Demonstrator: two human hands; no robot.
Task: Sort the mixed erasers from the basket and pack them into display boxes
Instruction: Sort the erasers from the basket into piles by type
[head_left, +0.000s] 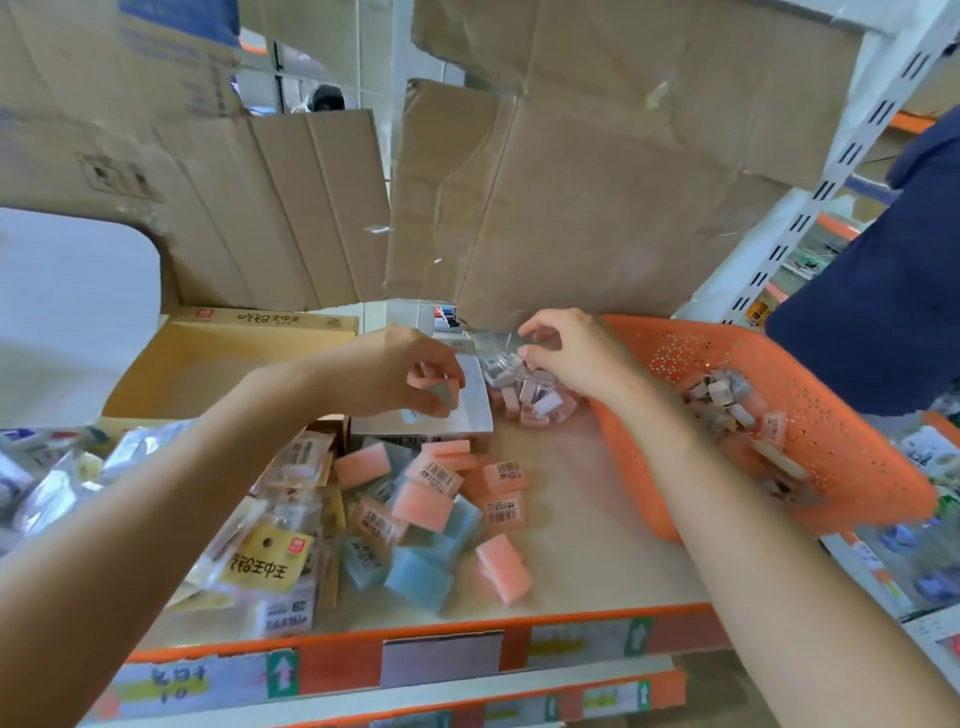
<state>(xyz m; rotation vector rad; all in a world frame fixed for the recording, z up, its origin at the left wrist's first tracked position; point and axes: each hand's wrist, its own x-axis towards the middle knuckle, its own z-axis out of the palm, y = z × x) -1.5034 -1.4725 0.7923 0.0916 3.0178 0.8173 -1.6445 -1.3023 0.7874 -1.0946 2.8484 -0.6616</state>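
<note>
Cardboard boxes (571, 208) stand behind a shelf (597, 519) with an orange front edge. The left hand (400, 374) has its grip closed on 1 small eraser (441, 391), just above a white display box (480, 415). The right hand (576, 353) has its grip pinched on the top of a clear bag (524, 389) of small erasers, which lies between that box and a tilted orange basket (831, 441) holding more. Pink and blue erasers (441, 499) are heaped near the shelf's front, right of an open yellow box (223, 364).
</note>
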